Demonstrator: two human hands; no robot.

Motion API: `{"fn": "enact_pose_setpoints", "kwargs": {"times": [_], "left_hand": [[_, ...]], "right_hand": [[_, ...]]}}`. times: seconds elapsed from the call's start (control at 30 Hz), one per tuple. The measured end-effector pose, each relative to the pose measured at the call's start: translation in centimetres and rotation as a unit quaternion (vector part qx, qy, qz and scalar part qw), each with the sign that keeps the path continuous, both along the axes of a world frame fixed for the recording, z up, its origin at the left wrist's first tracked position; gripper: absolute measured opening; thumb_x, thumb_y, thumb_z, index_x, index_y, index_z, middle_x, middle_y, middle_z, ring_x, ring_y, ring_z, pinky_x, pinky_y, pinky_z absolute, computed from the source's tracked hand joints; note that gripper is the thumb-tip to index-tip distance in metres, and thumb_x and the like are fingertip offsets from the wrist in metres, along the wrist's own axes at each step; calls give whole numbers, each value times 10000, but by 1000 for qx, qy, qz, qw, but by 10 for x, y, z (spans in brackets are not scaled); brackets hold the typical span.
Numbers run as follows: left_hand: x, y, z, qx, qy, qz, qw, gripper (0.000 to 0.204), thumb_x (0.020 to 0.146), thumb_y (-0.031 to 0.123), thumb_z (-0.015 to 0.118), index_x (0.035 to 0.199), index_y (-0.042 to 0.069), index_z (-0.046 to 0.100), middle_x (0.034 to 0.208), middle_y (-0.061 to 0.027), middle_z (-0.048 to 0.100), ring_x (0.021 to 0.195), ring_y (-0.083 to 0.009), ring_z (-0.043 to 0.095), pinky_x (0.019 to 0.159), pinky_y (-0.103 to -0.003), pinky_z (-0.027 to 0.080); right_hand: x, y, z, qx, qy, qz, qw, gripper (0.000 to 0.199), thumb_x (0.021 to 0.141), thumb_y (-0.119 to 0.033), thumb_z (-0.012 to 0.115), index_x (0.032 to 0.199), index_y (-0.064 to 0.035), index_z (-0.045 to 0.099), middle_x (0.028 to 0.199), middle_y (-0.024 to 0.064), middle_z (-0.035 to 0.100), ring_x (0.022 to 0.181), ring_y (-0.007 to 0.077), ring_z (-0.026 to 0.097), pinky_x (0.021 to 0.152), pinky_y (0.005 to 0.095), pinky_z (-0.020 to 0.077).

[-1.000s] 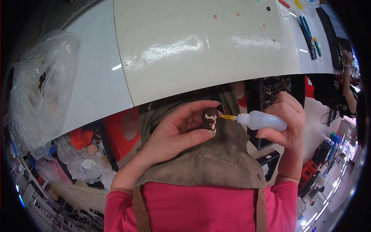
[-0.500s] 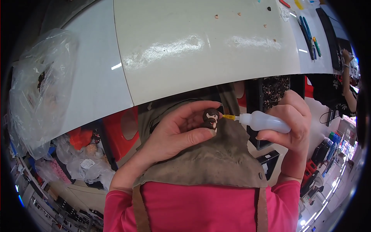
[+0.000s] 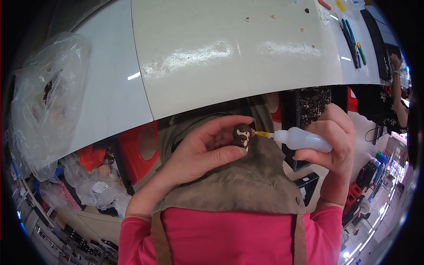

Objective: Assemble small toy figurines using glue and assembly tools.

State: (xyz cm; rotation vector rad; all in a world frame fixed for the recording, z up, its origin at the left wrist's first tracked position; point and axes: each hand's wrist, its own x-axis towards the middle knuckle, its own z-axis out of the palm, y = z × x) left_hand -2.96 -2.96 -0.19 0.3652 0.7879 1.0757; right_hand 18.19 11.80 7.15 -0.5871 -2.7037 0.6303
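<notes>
Between the thumb and fingers of my left hand (image 3: 201, 152) is a small figurine (image 3: 241, 135) with dark brown hair and a pale face. My right hand (image 3: 333, 139) is wrapped round a translucent white squeeze bottle (image 3: 304, 139), tilted nearly level. Its thin yellow nozzle (image 3: 263, 134) points left and meets or almost meets the side of the figurine's head; I cannot tell if it touches. Both hands are above the brown apron (image 3: 238, 185) on my lap, just off the table's front edge.
On the white table (image 3: 190, 84) lie a few tiny pale pieces (image 3: 273, 17) and, at far right, blue-handled pliers (image 3: 350, 37). A clear plastic bag (image 3: 53, 97) is at left. A black tray of small dark pieces (image 3: 314, 106) sits below the table edge. At right a co-worker's arm (image 3: 399, 97) shows.
</notes>
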Motion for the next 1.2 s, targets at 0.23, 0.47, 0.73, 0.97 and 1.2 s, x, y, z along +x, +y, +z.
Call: {"fn": "enact_pose_setpoints", "kwargs": {"times": [0.23, 0.47, 0.73, 0.97, 1.2], "left_hand": [[0, 2, 0, -5, 5, -10, 1000, 541, 828, 33, 607, 1336, 6, 421, 1174, -50, 548, 1000, -96, 531, 905, -243, 424], [0, 3, 1, -4, 8, -12, 1000, 539, 829, 31, 600, 1338, 12, 421, 1196, -71, 550, 994, -97, 530, 911, -247, 425], [0, 0, -1, 6, 12, -8, 1000, 539, 837, 32, 594, 1345, 16, 412, 1211, -84, 549, 999, -98, 527, 914, -250, 424], [5, 6, -2, 7, 3, 5, 1000, 545, 843, 26, 593, 1353, 18, 400, 1217, -95, 547, 1012, -98, 528, 913, -246, 422], [16, 8, 5, 19, 57, 2, 998, 514, 844, 13, 546, 1340, 11, 413, 1205, -116, 552, 985, -118, 549, 890, -254, 438]], "right_hand": [[1, 1, -1, 6, 1, 4, 1000, 458, 522, -454, 779, 675, -68, 586, 593, 18, 461, 517, 188, 437, 465, 313, 309], [0, 0, 3, 20, 1, 8, 1000, 460, 522, -459, 776, 659, -69, 576, 578, 22, 441, 497, 190, 422, 458, 313, 298], [1, -1, -2, 25, 7, 10, 1000, 462, 524, -459, 777, 675, -66, 586, 585, 20, 449, 498, 187, 423, 459, 310, 301], [13, 6, -18, -25, 36, -14, 999, 481, 526, -471, 775, 719, -60, 614, 607, 12, 500, 524, 176, 449, 470, 295, 323], [75, 34, -50, -285, 314, -227, 877, 360, 846, -235, 489, 1088, 24, 549, 917, 144, 582, 753, 190, 542, 639, 318, 452]]}}
